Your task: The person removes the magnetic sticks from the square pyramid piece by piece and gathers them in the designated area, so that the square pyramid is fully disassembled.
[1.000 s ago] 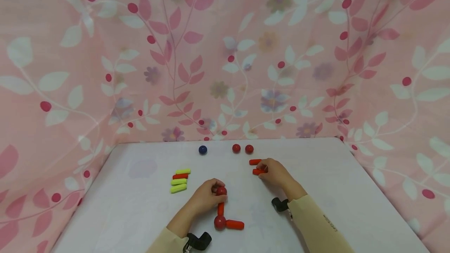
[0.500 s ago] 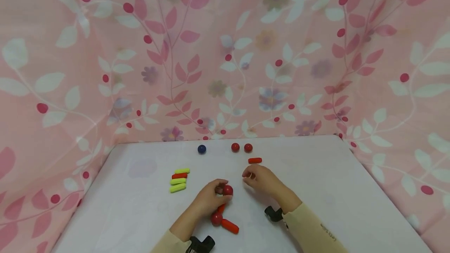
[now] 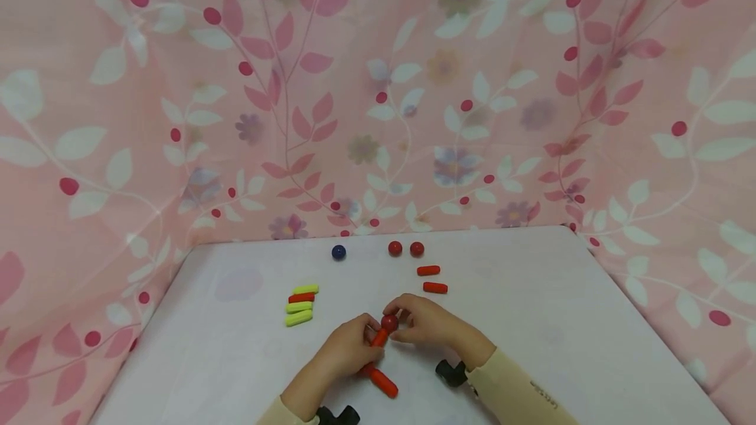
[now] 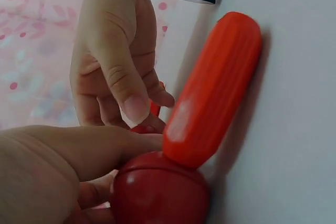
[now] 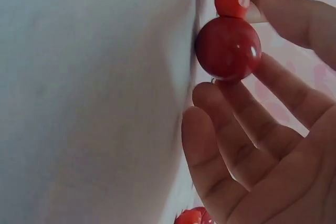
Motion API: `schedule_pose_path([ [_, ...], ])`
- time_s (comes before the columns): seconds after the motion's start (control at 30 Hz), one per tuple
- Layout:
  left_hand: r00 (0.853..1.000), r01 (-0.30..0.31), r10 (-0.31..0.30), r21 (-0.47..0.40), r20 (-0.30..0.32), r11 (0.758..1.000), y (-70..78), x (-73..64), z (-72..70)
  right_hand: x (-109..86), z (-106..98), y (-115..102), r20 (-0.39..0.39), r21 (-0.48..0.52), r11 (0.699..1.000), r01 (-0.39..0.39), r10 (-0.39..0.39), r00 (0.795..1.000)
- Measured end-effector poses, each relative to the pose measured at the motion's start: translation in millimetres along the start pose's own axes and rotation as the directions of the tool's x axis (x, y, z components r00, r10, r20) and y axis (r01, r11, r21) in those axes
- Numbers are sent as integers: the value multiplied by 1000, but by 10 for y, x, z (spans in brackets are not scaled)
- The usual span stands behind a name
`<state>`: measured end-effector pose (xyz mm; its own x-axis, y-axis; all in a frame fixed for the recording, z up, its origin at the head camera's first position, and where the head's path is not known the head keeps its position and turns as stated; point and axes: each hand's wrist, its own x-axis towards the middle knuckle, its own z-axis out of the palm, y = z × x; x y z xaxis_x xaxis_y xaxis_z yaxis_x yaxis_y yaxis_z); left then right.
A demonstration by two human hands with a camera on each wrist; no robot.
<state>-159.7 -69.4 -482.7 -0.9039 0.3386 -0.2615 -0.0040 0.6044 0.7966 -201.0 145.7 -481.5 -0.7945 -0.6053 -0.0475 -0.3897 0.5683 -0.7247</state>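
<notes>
A joined piece of red balls and red rods lies low in the middle of the head view. My left hand [image 3: 345, 347] grips its middle rod [image 3: 380, 338], thumb across it. At the far end, the fingers and thumb of my right hand [image 3: 426, 321] curl round a red ball [image 3: 389, 324]; the right wrist view shows fingertips against that ball [image 5: 228, 48]. The near ball [image 4: 160, 192] shows in the left wrist view, mostly behind my left hand in the head view. From it a second red rod [image 3: 384, 383] sticks out toward the lower right.
Two loose red rods [image 3: 435, 288] lie beyond my right hand. Two red balls [image 3: 395, 248] and a blue ball [image 3: 338, 252] stand near the white table's [image 3: 531, 294] back edge. Yellow rods [image 3: 298, 318] and one red rod [image 3: 301, 298] lie to the left.
My right hand has let go of a loose red rod and come left and nearer to the far ball. My left hand has slid from that ball to the rod, and the piece has turned.
</notes>
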Motion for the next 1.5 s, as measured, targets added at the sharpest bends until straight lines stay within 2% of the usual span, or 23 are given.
schedule_pose_path([
  [0.17,998,-62,63,26,-4,998,-35,36,-9,13,20,41,-6,-33,999,-23,23,1000],
  [0.33,997,-71,72,-21,36,997,-62,69,-24,31,-3,53,5,-39,998,-45,45,999],
  [0.7,993,-89,94,-75,68,993,-78,112,-47,46,-32,69,-19,5,994,-112,112,993],
  [0.83,992,-75,83,-80,91,994,-64,128,-41,18,-98,123,-72,27,986,-165,167,983],
  [0.93,992,-63,71,-72,106,995,-57,147,-36,0,-222,180,-153,53,984,-171,177,972],
  [1.0,992,-54,61,-67,109,996,-58,161,-33,5,-331,222,-225,69,983,-171,182,957],
  [1.07,993,-43,50,-65,107,997,-63,175,-30,23,-452,277,-304,101,974,-201,223,926],
  [1.1,993,-38,45,-65,106,997,-65,179,-28,33,-514,325,-336,127,966,-224,254,907],
  [1.2,994,-24,31,-72,107,997,-72,185,-13,55,-656,493,-405,222,924,-312,379,832],
  [1.27,994,-18,26,-69,109,997,-80,183,-1,73,-711,616,-424,271,901,-340,429,798],
  [1.33,994,-13,21,-69,110,998,-82,176,10,98,-740,697,-439,289,890,-354,452,777],
  [1.5,994,-6,13,-68,110,998,-100,149,45,220,-775,795,-448,250,891,-379,454,770],
])
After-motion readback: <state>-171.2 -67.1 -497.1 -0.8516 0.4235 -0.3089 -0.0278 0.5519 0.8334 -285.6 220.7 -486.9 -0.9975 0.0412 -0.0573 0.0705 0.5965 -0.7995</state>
